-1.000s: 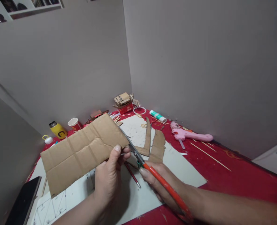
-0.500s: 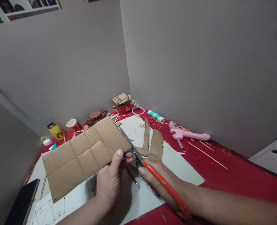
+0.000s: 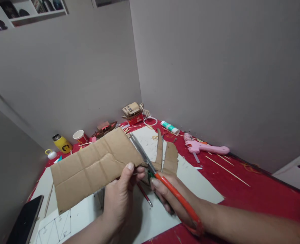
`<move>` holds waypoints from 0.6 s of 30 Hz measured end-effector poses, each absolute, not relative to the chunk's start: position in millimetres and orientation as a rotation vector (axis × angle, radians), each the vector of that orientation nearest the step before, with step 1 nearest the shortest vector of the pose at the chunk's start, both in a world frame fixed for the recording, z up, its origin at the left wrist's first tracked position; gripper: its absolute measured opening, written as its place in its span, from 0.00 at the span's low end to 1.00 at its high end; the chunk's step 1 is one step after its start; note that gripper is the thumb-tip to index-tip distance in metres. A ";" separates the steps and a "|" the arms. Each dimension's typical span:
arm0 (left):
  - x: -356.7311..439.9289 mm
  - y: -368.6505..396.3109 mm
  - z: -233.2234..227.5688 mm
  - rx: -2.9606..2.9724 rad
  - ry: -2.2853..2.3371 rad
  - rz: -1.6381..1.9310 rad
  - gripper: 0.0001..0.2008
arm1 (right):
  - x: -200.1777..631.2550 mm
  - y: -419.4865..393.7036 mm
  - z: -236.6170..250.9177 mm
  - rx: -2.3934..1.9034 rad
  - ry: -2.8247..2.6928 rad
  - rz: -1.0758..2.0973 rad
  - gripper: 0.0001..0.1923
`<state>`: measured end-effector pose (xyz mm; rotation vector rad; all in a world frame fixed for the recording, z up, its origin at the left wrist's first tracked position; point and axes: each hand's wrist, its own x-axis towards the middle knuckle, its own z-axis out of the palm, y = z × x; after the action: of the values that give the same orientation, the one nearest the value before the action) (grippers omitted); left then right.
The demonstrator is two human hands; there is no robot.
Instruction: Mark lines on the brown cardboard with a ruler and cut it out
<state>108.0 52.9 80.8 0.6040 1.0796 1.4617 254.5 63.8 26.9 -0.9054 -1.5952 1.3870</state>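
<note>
A creased brown cardboard piece point(image 3: 91, 166) is pinched at its right end in my left hand point(image 3: 123, 193), thumb on top and fingers beneath. My right hand point(image 3: 175, 195) grips a pair of scissors point(image 3: 176, 193) with orange-red handles. Their metal blades lie along the cardboard's right edge, pointing up and left. Whether the blades have a bite of the cardboard I cannot tell. Under my hands rests a white sheet point(image 3: 198, 183), with a dark red pen point(image 3: 145, 195) on it. Cut cardboard pieces point(image 3: 170, 157) lie just past the scissors.
A pink glue gun point(image 3: 205, 148), thin wooden sticks point(image 3: 228, 171) and a glue tube point(image 3: 169, 127) lie right. Behind are a model boat point(image 3: 133, 112), a paper cup point(image 3: 80, 137) and a yellow bottle point(image 3: 62, 144). A phone point(image 3: 25, 220) and a drawing point(image 3: 57, 228) are near left.
The cardboard's left end has shifted slightly right and up. The scissor handles have moved a little, with the blades still beside the same edge. The camera view has shifted slightly.
</note>
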 end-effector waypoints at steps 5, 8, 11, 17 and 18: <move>104.4 57.3 84.4 0.663 1.038 1.467 0.17 | 256.0 68.5 25.3 -0.933 -1.269 1.579 0.32; 102.9 57.3 78.8 0.732 1.055 1.373 0.15 | 259.5 71.4 33.8 -0.838 -1.167 1.555 0.28; 103.0 55.3 73.1 0.782 1.056 1.245 0.14 | 264.1 75.6 45.4 -0.791 -1.089 1.501 0.28; 109.9 50.1 66.6 0.937 1.008 1.062 0.13 | 270.2 79.6 45.7 -0.858 -1.230 1.349 0.16; 111.5 49.4 66.0 0.939 1.009 1.074 0.12 | 270.5 79.3 43.7 -0.870 -1.280 1.333 0.14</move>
<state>111.5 49.4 66.0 0.9393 1.0092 1.0740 270.5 79.3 43.7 -0.8702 -1.2799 1.3332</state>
